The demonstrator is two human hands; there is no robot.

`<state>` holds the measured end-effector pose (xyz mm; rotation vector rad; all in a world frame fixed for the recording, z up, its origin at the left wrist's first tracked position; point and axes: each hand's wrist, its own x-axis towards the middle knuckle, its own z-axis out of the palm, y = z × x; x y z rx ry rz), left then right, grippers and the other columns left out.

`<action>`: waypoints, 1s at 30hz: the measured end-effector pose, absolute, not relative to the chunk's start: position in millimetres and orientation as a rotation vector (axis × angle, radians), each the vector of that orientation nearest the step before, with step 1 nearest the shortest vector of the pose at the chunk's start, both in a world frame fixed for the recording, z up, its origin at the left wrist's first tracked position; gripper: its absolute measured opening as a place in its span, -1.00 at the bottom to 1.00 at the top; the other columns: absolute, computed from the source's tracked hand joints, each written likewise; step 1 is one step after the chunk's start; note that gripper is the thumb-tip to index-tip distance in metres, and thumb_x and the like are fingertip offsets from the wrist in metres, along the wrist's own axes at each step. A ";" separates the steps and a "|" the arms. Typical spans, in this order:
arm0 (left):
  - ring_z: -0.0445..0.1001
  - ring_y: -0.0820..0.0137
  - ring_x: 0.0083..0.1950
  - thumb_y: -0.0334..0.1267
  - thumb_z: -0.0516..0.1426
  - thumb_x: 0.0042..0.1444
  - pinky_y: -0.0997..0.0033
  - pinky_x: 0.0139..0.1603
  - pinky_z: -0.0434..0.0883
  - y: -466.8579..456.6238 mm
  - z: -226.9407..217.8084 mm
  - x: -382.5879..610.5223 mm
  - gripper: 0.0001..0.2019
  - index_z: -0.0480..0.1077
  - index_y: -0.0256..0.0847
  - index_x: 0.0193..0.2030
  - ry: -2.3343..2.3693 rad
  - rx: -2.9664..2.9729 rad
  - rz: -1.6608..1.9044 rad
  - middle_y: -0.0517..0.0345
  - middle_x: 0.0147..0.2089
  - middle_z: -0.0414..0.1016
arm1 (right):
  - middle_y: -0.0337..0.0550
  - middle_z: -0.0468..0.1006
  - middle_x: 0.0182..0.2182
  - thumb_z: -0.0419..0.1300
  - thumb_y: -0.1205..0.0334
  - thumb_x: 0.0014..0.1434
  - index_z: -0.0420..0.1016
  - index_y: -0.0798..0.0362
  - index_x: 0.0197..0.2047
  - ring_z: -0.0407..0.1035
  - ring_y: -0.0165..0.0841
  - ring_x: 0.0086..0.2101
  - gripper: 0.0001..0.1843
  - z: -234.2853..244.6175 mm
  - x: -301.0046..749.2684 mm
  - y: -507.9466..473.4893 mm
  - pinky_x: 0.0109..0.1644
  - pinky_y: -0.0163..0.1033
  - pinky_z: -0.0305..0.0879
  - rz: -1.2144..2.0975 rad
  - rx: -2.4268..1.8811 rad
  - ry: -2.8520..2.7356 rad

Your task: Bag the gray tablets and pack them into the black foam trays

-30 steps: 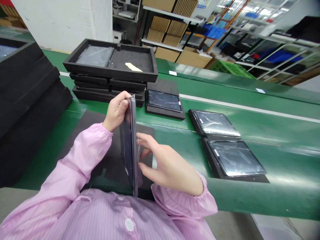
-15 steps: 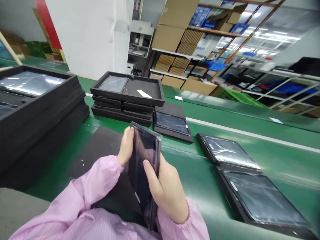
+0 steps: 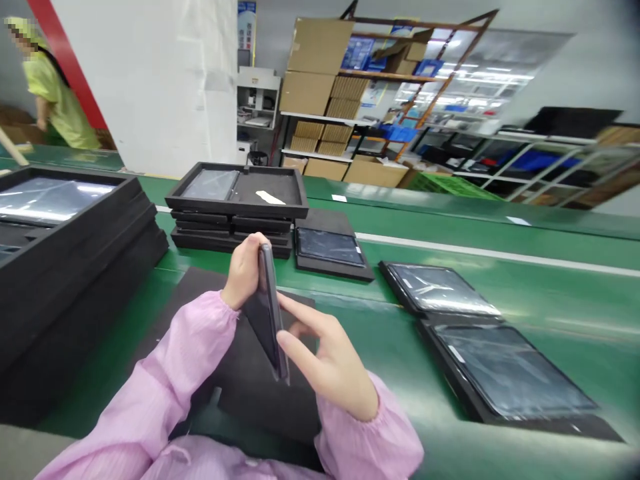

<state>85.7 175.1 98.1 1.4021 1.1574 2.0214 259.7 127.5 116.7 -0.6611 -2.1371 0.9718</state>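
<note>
A dark flat tablet [image 3: 269,313] is held nearly upright on its edge, its narrow side toward me and its screen facing left. My left hand [image 3: 245,270] is closed around its upper far end. My right hand [image 3: 325,353] has thumb and forefinger against the near edge and back, lower down, in a loose pinch. Below lies a black foam sheet [image 3: 185,327] on the green work surface [image 3: 370,333]. To the right, two film-wrapped tablets rest on black foam pads: a farther tablet [image 3: 440,288] and a nearer tablet [image 3: 515,370].
Stacked black foam trays [image 3: 90,280] rise at the left. Another tray stack [image 3: 235,207] stands behind my hands, its top tray partly filled. Beside it a tablet [image 3: 330,247] lies on foam. A person in yellow [image 3: 60,93] is at the far left, beyond a white pillar [image 3: 150,80].
The tablet has turned edge-on toward me and risen slightly. My right hand has loosened from a full grip to thumb and forefinger. A person has appeared at far left.
</note>
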 end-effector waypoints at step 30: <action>0.22 0.34 -0.36 0.28 -0.17 0.27 0.29 -0.26 0.26 132.5 80.0 73.0 -0.39 0.17 -0.15 -0.60 1.249 1.367 2.229 0.12 -0.46 0.17 | -0.06 0.57 -0.56 -0.07 -0.40 0.24 0.57 0.16 -0.38 0.44 -0.36 -0.58 -0.23 28.6 250.4 115.5 -0.50 -0.31 0.32 1.876 -1.197 -1.942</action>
